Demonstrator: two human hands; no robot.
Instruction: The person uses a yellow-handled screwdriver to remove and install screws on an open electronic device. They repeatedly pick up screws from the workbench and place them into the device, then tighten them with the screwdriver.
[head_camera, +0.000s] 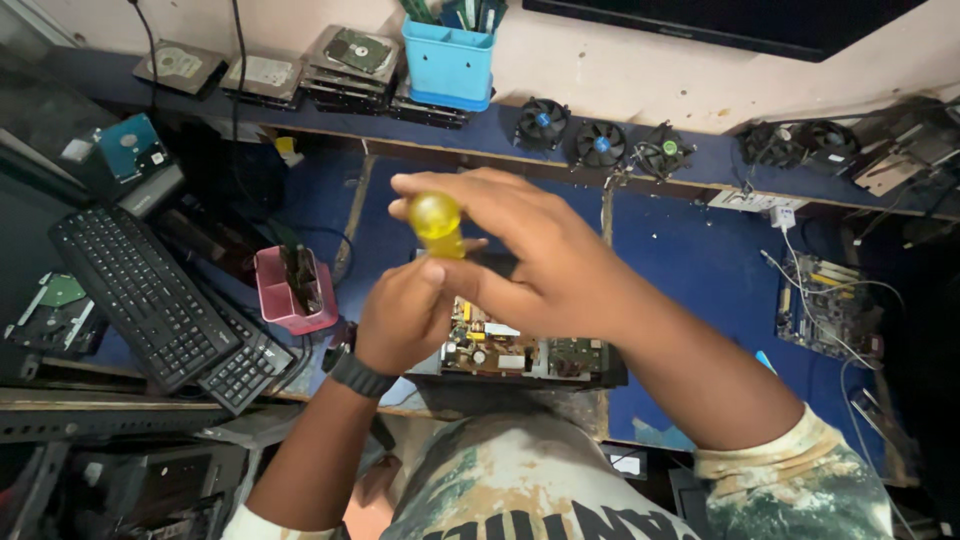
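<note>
- Nearest the camera, a camouflage-print shirt (530, 480) fills the bottom edge, with both forearms reaching forward from it over the workbench (690, 250).
- Right hand (530, 265) arches over the top of a yellow-handled screwdriver (437, 222), fingers curled loosely around the rounded yellow cap; the palm side is turned away, so how firmly it grips cannot be told for sure.
- Left hand (400, 320), a dark watch (358, 375) at the wrist, is closed low on the handle just beneath the cap, steadying it upright.
- Below the hands sits an opened electronic unit (510, 350) with a green circuit board and small components showing, at the near edge of the blue bench.
- Judging by the pose, the step in hand is driving or loosening a screw in that unit; the next move seems to call for keeping the tool vertical and seated while the top hand turns.
- Hidden: the shaft and tip of the tool, and the screw itself, lie behind the hands.
- Around them: a black keyboard (135, 295) and a pink cup (290, 290) at left, a blue holder (448, 62) and a row of small fans (600, 143) on the back ledge.
</note>
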